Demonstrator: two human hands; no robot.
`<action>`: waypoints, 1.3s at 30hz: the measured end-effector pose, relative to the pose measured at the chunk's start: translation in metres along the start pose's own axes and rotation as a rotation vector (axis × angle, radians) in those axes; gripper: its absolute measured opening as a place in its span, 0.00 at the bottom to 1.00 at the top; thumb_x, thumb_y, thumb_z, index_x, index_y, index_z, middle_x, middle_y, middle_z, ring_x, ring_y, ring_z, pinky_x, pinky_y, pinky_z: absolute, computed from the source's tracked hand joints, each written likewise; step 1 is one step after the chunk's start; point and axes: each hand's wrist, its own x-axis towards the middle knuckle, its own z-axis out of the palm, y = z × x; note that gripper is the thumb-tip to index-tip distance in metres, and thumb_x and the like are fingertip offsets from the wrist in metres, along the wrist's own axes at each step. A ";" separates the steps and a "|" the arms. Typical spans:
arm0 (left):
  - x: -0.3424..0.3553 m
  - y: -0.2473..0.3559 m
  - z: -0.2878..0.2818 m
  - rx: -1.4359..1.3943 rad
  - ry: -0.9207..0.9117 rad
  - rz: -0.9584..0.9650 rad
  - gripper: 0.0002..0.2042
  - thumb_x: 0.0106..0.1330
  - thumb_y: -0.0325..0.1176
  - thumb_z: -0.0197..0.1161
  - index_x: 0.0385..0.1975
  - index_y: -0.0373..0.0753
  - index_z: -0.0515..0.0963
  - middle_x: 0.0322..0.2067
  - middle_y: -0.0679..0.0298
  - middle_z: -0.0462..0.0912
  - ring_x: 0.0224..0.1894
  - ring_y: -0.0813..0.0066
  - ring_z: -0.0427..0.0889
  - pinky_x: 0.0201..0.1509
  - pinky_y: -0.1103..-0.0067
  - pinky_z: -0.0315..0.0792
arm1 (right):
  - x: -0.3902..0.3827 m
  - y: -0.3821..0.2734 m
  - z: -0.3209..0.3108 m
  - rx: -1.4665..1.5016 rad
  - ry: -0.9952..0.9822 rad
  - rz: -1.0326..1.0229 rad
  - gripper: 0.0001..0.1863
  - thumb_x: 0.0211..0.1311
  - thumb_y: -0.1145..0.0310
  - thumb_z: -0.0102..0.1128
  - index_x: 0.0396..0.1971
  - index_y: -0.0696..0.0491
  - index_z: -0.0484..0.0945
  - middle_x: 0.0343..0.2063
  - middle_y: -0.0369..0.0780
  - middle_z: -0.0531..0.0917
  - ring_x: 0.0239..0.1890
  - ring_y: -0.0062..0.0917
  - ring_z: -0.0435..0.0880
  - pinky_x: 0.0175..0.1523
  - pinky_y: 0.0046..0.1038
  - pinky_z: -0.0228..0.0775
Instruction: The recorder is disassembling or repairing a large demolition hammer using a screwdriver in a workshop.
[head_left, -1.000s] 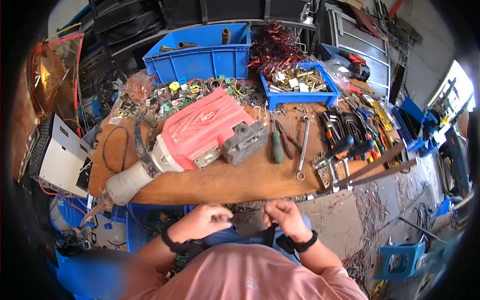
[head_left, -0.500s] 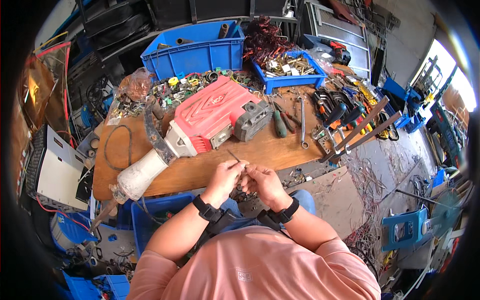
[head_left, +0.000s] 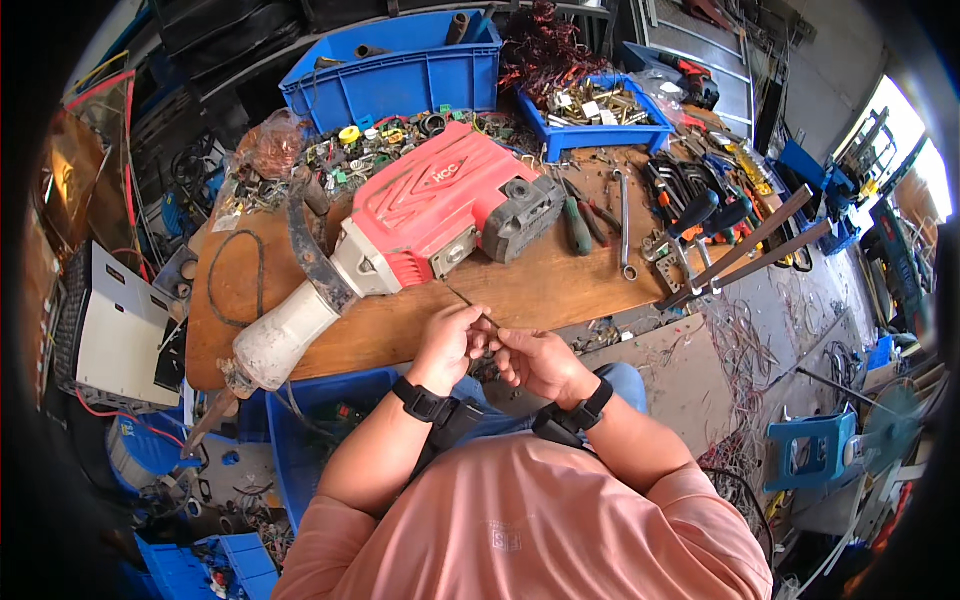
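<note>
Hands came together since a second ago, now meeting on thin dark rod (head_left: 460, 296), tip over counter (head_left: 400, 325). On my feed, left hand (head_left: 447, 342) fingers pinched round it, right hand (head_left: 543, 360) fingertips clamped at near end. Blue crate (head_left: 410, 95): dark tubes (head_left: 458, 28). Blue tray (head_left: 600, 138) beside it: brassy pieces (head_left: 600, 103), heaped. Lower blue bin (head_left: 292, 470): too dark, can't tell much.

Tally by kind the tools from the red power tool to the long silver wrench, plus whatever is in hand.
Red, grey-nosed power tool: 1
Green-handled screwdriver: 1
Dark and red pliers: 1
Long silver wrench: 1
Thin dark held rod: 1
Total: 5
</note>
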 end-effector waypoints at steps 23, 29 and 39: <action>0.002 0.011 -0.002 0.137 0.019 -0.030 0.09 0.63 0.37 0.56 0.28 0.38 0.74 0.18 0.68 0.72 0.13 0.84 0.66 0.12 0.86 0.56 | 0.005 -0.005 0.017 -1.876 0.318 -0.625 0.05 0.51 0.70 0.53 0.27 0.54 0.75 0.24 0.43 0.79 0.24 0.35 0.80 0.31 0.32 0.73; 0.007 0.008 0.001 0.178 0.012 -0.030 0.11 0.62 0.40 0.58 0.26 0.38 0.72 0.17 0.67 0.72 0.11 0.83 0.67 0.11 0.86 0.57 | 0.002 -0.012 0.019 -1.906 0.368 -0.769 0.05 0.48 0.72 0.53 0.27 0.52 0.75 0.25 0.41 0.76 0.28 0.34 0.79 0.32 0.35 0.72; 0.007 0.009 0.001 0.104 -0.005 -0.102 0.12 0.63 0.39 0.56 0.26 0.37 0.72 0.17 0.65 0.73 0.12 0.82 0.67 0.13 0.87 0.59 | 0.000 -0.019 -0.003 -0.482 0.175 0.041 0.18 0.64 0.56 0.48 0.37 0.56 0.76 0.18 0.38 0.78 0.19 0.24 0.78 0.20 0.20 0.67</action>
